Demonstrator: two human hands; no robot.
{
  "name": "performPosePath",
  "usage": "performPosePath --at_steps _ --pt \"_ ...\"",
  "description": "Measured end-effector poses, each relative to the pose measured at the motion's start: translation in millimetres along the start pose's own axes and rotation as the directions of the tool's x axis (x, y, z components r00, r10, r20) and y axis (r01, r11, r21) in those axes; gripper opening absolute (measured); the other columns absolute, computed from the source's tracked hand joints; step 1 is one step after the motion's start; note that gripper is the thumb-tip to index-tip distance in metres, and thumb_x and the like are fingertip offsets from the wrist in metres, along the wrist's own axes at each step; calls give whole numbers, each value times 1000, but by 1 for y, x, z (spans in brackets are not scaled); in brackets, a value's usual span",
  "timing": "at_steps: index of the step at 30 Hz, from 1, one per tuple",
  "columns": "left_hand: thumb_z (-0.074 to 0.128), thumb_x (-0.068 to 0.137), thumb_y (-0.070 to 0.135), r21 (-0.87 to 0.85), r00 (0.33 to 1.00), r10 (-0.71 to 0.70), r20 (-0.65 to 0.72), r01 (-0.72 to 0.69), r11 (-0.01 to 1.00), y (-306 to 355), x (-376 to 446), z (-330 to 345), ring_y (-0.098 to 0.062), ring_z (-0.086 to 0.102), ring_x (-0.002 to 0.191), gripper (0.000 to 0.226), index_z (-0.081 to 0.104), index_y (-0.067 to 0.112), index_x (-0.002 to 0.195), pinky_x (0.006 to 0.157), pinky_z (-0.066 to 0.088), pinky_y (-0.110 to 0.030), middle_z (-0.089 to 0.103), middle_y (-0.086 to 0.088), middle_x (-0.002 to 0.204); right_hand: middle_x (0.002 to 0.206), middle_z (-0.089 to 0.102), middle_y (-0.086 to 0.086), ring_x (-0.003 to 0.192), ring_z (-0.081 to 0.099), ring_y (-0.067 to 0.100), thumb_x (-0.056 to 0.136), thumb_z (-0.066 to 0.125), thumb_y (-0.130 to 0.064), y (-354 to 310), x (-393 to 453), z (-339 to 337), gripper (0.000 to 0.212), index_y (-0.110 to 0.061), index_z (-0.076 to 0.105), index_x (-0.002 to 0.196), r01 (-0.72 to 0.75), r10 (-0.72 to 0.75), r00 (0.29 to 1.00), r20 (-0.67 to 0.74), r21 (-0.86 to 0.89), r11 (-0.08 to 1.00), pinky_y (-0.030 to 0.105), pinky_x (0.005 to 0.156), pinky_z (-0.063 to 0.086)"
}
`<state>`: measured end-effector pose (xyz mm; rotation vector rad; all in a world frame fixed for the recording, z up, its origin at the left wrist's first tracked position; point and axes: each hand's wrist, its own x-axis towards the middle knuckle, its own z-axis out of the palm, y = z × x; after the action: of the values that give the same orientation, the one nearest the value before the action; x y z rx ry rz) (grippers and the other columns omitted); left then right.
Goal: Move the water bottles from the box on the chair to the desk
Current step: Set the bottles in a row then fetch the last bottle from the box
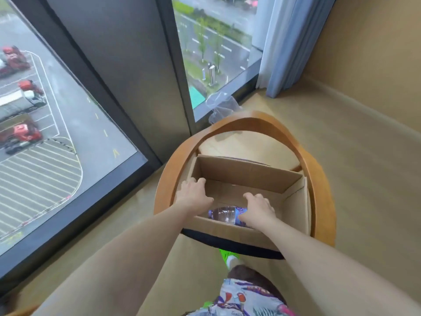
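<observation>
Head view looks down into an open cardboard box [248,172] standing on the seat of a round wooden chair [319,179] beside a tall window [68,110]. A single water bottle [224,214] lies on its side on the box floor, close against the near wall, its clear body toward the left and its blue-purple label toward the right. The right hand [258,210] is down inside the box with its grip narrow around the bottle's labelled end, fingers curled over the top and the thumb on the near side, so the bottle runs out leftward from under the palm. The left hand [196,193] rests on the left wall of the box, fingers bent over the edge, its grip holding the cardboard and not touching the bottle, which lies just beside its wrist. The label carries some pale print, too blurred to read. A crumpled clear plastic bag [222,106] lies on the floor behind the chair, near a blue curtain [293,42]
</observation>
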<state>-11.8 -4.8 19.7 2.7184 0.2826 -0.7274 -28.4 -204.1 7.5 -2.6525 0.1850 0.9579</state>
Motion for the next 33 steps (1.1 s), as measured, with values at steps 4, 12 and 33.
performPosePath --at_steps 4,12,33 --pt "64 93 42 -6 990 -16 139 17 1000 14 48 22 -31 39 140 71 37 22 156 110 42 -46 45 -8 151 141 48 9 132 44 32 85 70 -40 -3 55 15 70 -26 42 148 -3 3 992 126 2 1000 42 104 41" --pt "67 90 37 -61 952 -116 283 138 989 11 107 80 -38 43 134 71 42 15 153 109 42 -46 49 -16 144 134 51 15 127 45 38 86 70 -38 -1 129 72 57 -20 49 136 57 -25 949 315 -93 994 47 100 39" --pt "70 92 35 -219 924 -236 302 308 926 -20 130 122 -33 55 126 57 55 12 142 97 45 -33 58 -13 136 118 55 9 118 54 32 58 86 -38 14 171 103 67 -27 54 116 20 20 926 377 -103 994 35 91 47"
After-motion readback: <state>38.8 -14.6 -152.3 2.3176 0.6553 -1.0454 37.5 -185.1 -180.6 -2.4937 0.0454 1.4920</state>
